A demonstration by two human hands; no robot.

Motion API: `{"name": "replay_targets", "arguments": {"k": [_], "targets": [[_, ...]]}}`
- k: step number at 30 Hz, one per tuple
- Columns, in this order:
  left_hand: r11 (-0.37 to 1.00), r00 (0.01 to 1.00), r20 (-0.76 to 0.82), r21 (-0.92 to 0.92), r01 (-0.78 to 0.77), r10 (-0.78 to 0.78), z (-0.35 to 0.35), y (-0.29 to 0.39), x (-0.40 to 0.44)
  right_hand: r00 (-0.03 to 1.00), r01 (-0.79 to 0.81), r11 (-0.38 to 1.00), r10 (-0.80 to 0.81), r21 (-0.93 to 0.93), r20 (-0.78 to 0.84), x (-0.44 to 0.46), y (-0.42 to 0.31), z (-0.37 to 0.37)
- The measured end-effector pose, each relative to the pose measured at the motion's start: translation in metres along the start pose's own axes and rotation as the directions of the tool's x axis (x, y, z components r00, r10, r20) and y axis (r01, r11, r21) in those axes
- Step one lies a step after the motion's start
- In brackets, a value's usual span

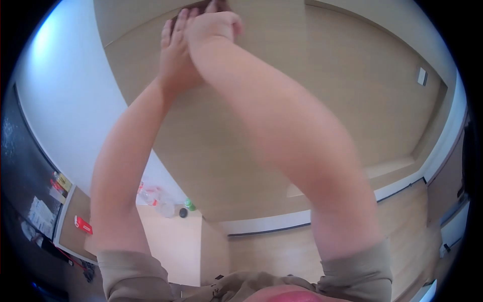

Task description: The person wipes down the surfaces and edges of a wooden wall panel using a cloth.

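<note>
Both my arms reach up to the top of the view, in front of a light wood panel (271, 100). My left hand (176, 55) lies with its fingers stretched upward, against or just in front of a dark brown thing (200, 6) cut off by the upper edge. Crossing close beside it, my right hand (212, 26) has curled fingers near the same brown thing. What those fingers hold, if anything, is hidden. I cannot tell what kind of thing the brown piece is.
A white wall (60, 95) runs along the left. Low down stands a pale cabinet (173, 246) bearing clear plastic items, a green-capped item (189, 204) and a round black object (183, 213). A red box (83, 225) rests farther left. A white switch plate (421, 76) is at right.
</note>
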State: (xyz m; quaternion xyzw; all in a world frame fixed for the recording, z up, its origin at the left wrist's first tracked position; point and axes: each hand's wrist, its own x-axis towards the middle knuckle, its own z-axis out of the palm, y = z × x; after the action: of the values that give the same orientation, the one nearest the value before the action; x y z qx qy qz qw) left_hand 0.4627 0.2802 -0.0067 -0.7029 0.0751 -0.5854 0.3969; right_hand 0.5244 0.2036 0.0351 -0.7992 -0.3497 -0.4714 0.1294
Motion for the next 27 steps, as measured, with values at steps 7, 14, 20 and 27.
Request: {"name": "replay_targets", "arguments": {"k": [7, 14, 20, 27], "targets": [[0.994, 0.997, 0.024, -0.069, 0.08, -0.078, 0.042, 0.106, 0.082, 0.979, -0.1, 0.978, 0.129, -0.183, 0.156, -0.02, 0.136, -0.015], [0.997, 0.994, 0.08, 0.0, 0.071, -0.071, 0.03, 0.119, 0.09, 0.957, -0.067, 0.9, 0.181, -0.431, 0.228, -0.032, 0.148, -0.026], [0.969, 0.937, 0.333, 0.174, -0.175, 0.11, -0.003, 0.095, 0.08, 0.88, 0.022, 0.899, 0.191, -0.438, 0.435, -0.037, 0.125, -0.056], [0.952, 0.829, 0.523, 0.099, -0.29, 0.198, -0.03, 0.019, 0.023, 0.907, 0.032, 0.954, 0.098, -0.299, 0.41, -0.046, 0.036, -0.052]]}}
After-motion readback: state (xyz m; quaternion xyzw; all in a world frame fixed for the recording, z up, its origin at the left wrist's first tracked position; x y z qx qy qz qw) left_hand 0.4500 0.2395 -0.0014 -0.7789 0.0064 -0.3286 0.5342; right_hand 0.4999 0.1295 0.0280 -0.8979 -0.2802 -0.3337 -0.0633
